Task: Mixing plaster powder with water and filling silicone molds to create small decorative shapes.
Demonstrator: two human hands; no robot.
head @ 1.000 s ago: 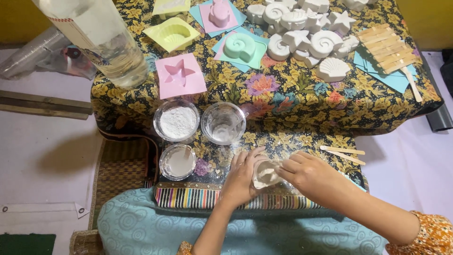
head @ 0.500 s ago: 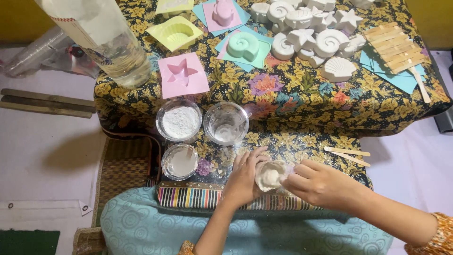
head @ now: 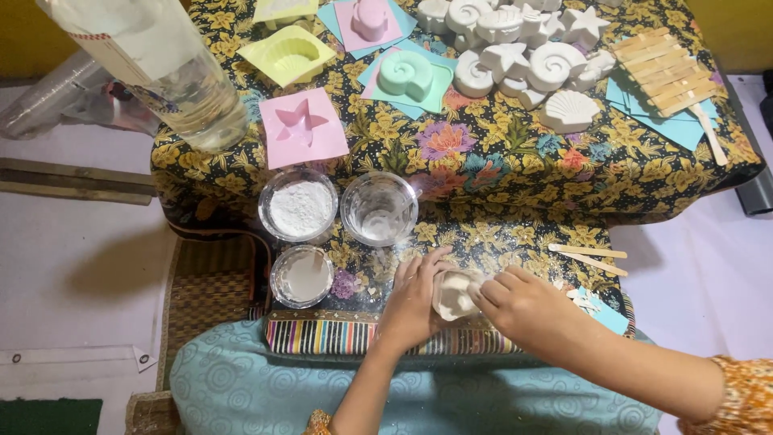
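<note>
Left hand: I see my left hand (head: 415, 294) lying flat with fingers spread fairly wide, palm down on the cloth, its fingertips touching the left side of the small white mould (head: 453, 292).
Right hand: my right hand (head: 527, 308) comes in from four o'clock and its fingers curl narrowly round the right edge of the small white mould, holding it.
Small white mould: it sits between my two hands, low and centre in my view, on the near shelf of the floral tablecloth (head: 483, 173); whether it holds anything I cannot tell.
At ten o'clock of the hands: a clear cup with white powder (head: 299, 205), and just beside it to the right an emptier clear cup (head: 378, 209) with white smears.
At nine o'clock: a smaller cup of white paste (head: 302, 276), close to my left hand but apart from it.
At two o'clock: two wooden sticks (head: 588, 256) lie side by side, near my right hand.
At twelve o'clock, well apart: a pink star mould (head: 302, 126), a yellow shell mould (head: 287, 54), a green spiral mould (head: 406, 72) and a pile of white plaster casts (head: 515, 48).
At eleven o'clock, far: a clear plastic bottle (head: 161, 64) stands at the table corner.
At one o'clock, far: a stack of wooden sticks (head: 664, 72) on blue paper.
</note>
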